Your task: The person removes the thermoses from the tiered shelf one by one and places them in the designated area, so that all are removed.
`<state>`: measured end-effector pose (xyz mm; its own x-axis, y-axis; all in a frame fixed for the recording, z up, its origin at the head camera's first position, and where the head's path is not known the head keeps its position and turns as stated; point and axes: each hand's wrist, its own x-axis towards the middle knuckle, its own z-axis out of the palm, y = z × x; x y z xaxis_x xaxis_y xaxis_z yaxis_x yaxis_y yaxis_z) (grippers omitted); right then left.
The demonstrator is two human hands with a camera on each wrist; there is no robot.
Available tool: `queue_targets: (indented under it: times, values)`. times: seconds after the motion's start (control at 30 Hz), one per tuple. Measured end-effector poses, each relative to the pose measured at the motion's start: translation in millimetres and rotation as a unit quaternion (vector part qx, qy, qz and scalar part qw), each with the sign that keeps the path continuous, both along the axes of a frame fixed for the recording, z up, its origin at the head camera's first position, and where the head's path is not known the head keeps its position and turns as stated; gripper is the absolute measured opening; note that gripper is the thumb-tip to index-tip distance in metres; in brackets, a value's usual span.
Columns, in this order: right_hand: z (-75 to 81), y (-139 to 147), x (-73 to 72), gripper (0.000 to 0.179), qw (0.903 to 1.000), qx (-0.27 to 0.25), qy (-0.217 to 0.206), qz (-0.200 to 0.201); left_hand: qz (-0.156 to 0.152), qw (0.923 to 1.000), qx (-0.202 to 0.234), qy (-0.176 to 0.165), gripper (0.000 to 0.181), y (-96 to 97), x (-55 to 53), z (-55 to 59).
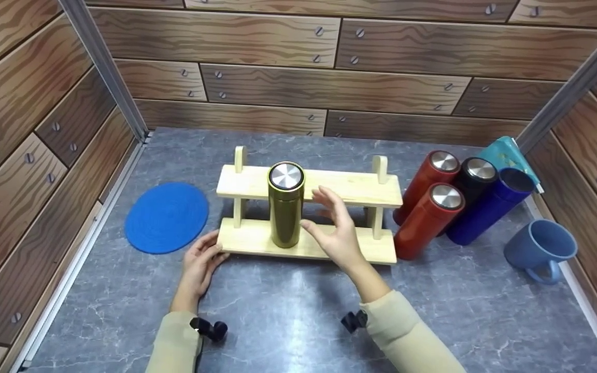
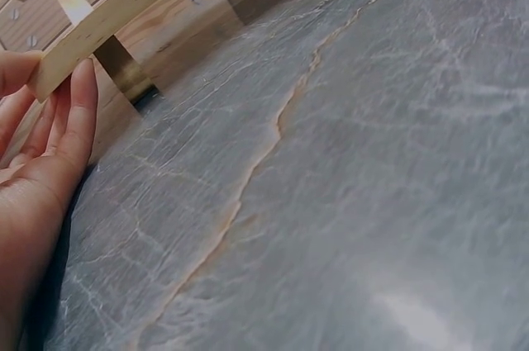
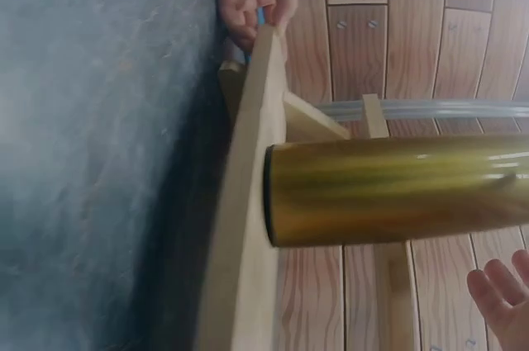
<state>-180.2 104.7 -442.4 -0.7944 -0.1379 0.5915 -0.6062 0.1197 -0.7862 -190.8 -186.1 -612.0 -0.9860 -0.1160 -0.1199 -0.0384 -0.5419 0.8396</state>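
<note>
A gold thermos (image 1: pixel 286 212) with a silver lid stands upright on the lower board of a two-tier wooden rack (image 1: pixel 340 243). My left hand (image 1: pixel 199 263) pinches the front left corner of that lower board, thumb above and fingers below, as the left wrist view shows. Just right of the thermos, my right hand (image 1: pixel 336 228) is spread with thumb and fingers apart. In the right wrist view, the fingertips (image 3: pixel 489 293) show beside the thermos body with a gap between.
Two red thermoses (image 1: pixel 429 223), a black one (image 1: pixel 477 176) and a blue tumbler (image 1: pixel 490 207) stand right of the rack. A blue mug (image 1: pixel 539 248) and a teal packet (image 1: pixel 508 158) are farther right. On the left lies a round blue mat (image 1: pixel 167 217). Wood-patterned walls enclose the table.
</note>
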Motion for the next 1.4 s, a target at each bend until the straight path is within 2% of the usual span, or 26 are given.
queue_targets:
  times: [0.3,0.57,0.93,1.17,1.4]
  values:
    - [12.4,-21.3,-10.3,0.067,0.9996,-0.020,0.014,0.011,0.001,1.0000,0.001,-0.002,0.047,0.0,-0.4,2.4]
    - [12.7,-33.4,-13.0,0.073,0.9994,-0.023,0.019,-0.016,0.010,0.9999,0.000,-0.009,0.046,0.7,-0.3,4.9]
    - [7.7,-50.4,-18.6,0.083,0.9970,-0.006,0.033,-0.070,0.019,0.9997,-0.006,-0.012,0.048,0.9,1.4,2.9]
    - [7.9,-46.7,-17.9,0.079,0.9955,-0.014,0.048,-0.081,0.016,0.9997,-0.008,-0.013,0.051,2.6,3.3,1.6]
    - [14.7,-30.4,-20.2,0.078,0.9983,-0.021,0.010,-0.053,0.012,0.9998,-0.014,-0.009,0.050,1.0,3.3,2.5]
